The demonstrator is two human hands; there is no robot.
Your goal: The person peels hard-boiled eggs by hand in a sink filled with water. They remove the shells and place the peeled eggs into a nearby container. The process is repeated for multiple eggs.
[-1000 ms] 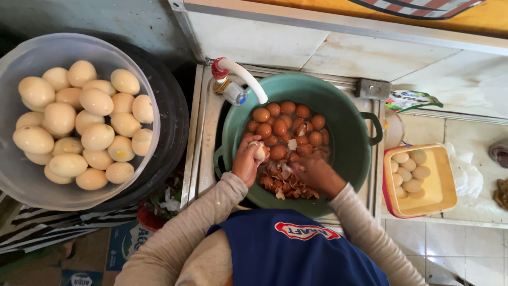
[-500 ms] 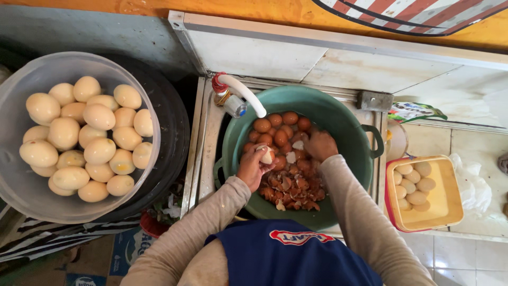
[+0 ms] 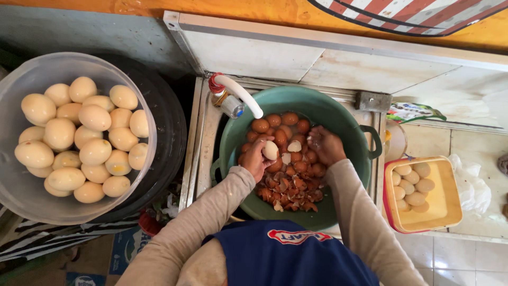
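Tiled counter (image 3: 254,53) under an orange wall, sink inset. Left hand (image 3: 257,159): fingers clasped around a peeled egg (image 3: 270,150), held over the green basin (image 3: 349,127). Right hand (image 3: 325,145): fingers curled down among the brown eggs (image 3: 280,124); what they gripped could not be told. Shell pieces (image 3: 288,193) lay below. White tap (image 3: 241,95) overhung the rim. Clear bowl (image 3: 16,196) of peeled eggs at left; yellow tub (image 3: 447,209) at right.

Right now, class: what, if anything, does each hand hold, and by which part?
The left hand holds a pale peeled egg around its lower side, fingers cupped. The right hand rests among the brown eggs in the green basin; its hold cannot be told.
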